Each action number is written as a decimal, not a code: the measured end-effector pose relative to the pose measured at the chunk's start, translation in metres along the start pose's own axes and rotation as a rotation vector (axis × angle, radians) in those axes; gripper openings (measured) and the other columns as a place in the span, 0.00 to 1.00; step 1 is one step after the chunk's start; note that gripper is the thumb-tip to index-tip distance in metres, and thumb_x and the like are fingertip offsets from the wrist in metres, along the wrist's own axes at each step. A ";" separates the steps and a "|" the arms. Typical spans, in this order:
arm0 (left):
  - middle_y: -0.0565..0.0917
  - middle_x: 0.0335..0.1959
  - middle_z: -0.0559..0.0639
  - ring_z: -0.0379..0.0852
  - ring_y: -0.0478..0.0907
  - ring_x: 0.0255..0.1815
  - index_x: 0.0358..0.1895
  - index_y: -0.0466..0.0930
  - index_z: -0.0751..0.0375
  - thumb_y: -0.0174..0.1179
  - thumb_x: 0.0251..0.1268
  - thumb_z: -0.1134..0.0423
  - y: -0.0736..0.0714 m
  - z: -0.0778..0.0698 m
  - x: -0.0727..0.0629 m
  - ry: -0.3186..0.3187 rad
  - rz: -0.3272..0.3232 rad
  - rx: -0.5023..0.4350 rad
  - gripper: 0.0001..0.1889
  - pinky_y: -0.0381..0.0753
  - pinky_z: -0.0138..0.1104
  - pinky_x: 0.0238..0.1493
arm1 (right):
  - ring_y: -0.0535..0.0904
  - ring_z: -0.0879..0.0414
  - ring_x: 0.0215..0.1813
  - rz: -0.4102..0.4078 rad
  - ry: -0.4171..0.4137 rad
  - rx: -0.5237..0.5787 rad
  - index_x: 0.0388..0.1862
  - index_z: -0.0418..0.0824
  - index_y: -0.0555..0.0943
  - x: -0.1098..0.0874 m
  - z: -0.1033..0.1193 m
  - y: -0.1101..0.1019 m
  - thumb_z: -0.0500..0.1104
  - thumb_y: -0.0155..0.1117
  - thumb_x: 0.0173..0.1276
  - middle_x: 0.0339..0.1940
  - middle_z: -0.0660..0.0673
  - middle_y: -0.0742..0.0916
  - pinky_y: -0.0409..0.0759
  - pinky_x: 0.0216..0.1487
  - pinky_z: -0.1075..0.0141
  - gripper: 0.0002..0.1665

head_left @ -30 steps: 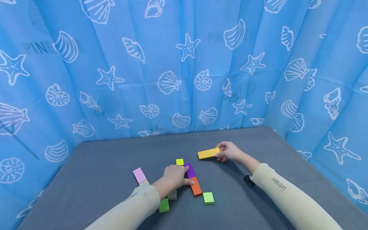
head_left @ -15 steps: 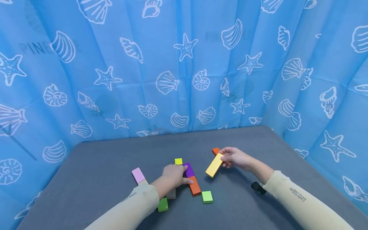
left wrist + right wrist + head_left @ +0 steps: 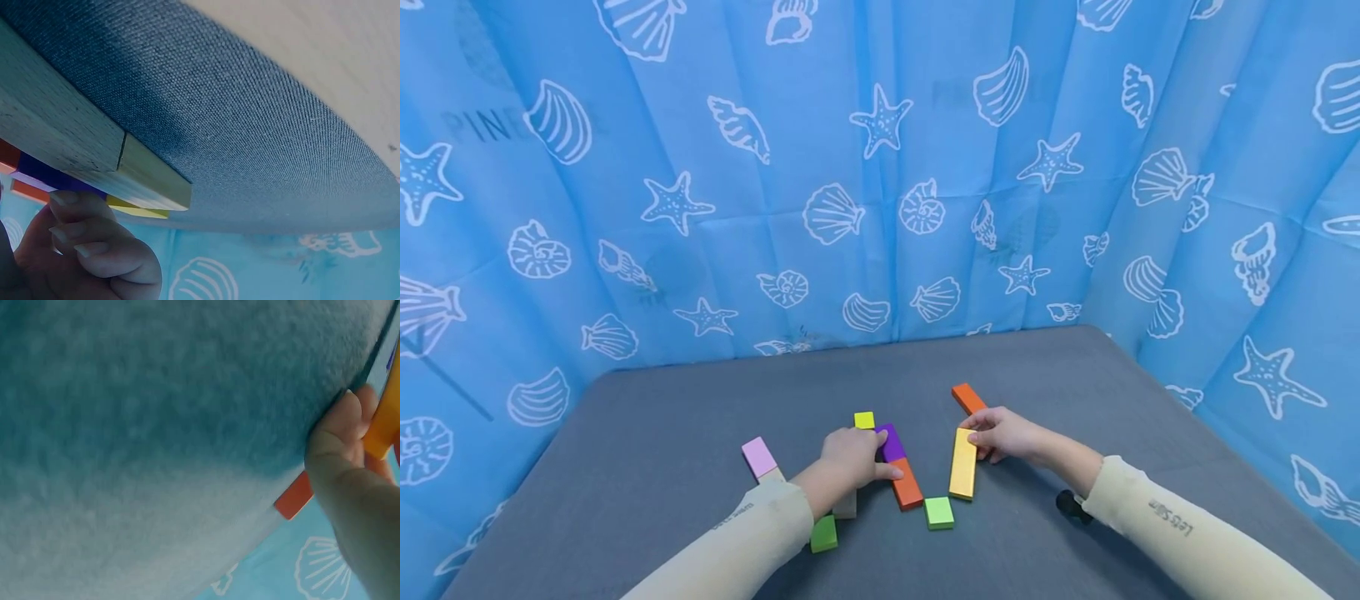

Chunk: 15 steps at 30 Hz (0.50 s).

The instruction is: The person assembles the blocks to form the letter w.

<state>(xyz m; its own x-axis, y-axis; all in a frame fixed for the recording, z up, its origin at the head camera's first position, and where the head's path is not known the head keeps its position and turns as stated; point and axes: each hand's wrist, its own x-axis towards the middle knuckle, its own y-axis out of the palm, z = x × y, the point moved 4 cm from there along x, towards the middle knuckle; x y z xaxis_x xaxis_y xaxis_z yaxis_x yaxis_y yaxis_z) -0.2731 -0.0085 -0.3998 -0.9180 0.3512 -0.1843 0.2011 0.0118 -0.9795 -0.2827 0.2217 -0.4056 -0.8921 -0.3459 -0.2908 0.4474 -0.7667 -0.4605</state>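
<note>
In the head view, my right hand (image 3: 1006, 436) pinches the upper end of a long amber block (image 3: 963, 467), held lengthwise toward me. The right wrist view also shows the amber block (image 3: 387, 419) between thumb and fingers. My left hand (image 3: 847, 458) rests at the purple block (image 3: 890, 442) and the orange block (image 3: 907, 486), which lie end to end. Its thumb touches the orange one; in the left wrist view, bent fingertips meet the purple block. The left hand partly covers a grey block (image 3: 846, 507). A light green square block (image 3: 938, 513) lies near the amber block's lower end.
Another orange block (image 3: 967, 397) lies behind my right hand. A yellow block (image 3: 864, 420) sits beyond my left hand, with a pink block (image 3: 758, 457) and a green block (image 3: 823, 534) near that forearm. A blue shell-print curtain (image 3: 880, 208) borders the grey table (image 3: 662, 433).
My right hand has brought the amber block nearer me and turned it from crosswise to lengthwise, revealing the orange block behind. The left hand has stayed at the purple and orange blocks.
</note>
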 end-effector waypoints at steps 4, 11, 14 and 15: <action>0.81 0.57 0.54 0.51 0.79 0.46 0.68 0.73 0.47 0.63 0.55 0.33 0.001 0.000 0.000 0.002 0.003 -0.001 0.38 0.80 0.40 0.41 | 0.74 0.52 0.34 -0.037 -0.005 -0.061 0.56 0.27 0.75 -0.003 0.002 0.004 0.34 0.53 0.74 0.33 0.44 0.78 0.77 0.34 0.61 0.16; 0.81 0.57 0.54 0.50 0.79 0.44 0.67 0.73 0.47 0.63 0.55 0.34 -0.002 0.000 -0.002 -0.007 0.005 -0.007 0.38 0.79 0.39 0.40 | 0.72 0.54 0.30 -0.080 0.004 -0.189 0.51 0.32 0.78 -0.001 0.004 0.010 0.38 0.65 0.67 0.30 0.45 0.76 0.73 0.31 0.63 0.16; 0.81 0.57 0.55 0.50 0.79 0.42 0.67 0.74 0.48 0.64 0.55 0.35 -0.002 0.000 -0.002 -0.004 0.003 -0.014 0.37 0.79 0.39 0.38 | 0.72 0.53 0.30 -0.095 0.007 -0.236 0.49 0.33 0.79 0.000 0.004 0.011 0.39 0.68 0.65 0.30 0.44 0.75 0.71 0.31 0.64 0.17; 0.81 0.56 0.55 0.50 0.79 0.42 0.67 0.74 0.48 0.64 0.55 0.35 -0.002 0.000 -0.002 -0.003 0.002 -0.014 0.37 0.79 0.38 0.38 | 0.71 0.53 0.30 -0.099 0.006 -0.246 0.49 0.33 0.79 0.001 0.003 0.011 0.40 0.68 0.65 0.30 0.44 0.75 0.70 0.31 0.64 0.16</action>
<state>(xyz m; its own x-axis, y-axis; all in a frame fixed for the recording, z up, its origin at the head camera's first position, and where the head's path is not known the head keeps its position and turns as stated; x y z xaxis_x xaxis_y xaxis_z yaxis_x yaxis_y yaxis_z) -0.2715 -0.0090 -0.3970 -0.9187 0.3483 -0.1862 0.2073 0.0240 -0.9780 -0.2789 0.2107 -0.4084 -0.9323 -0.2717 -0.2385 0.3603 -0.6421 -0.6767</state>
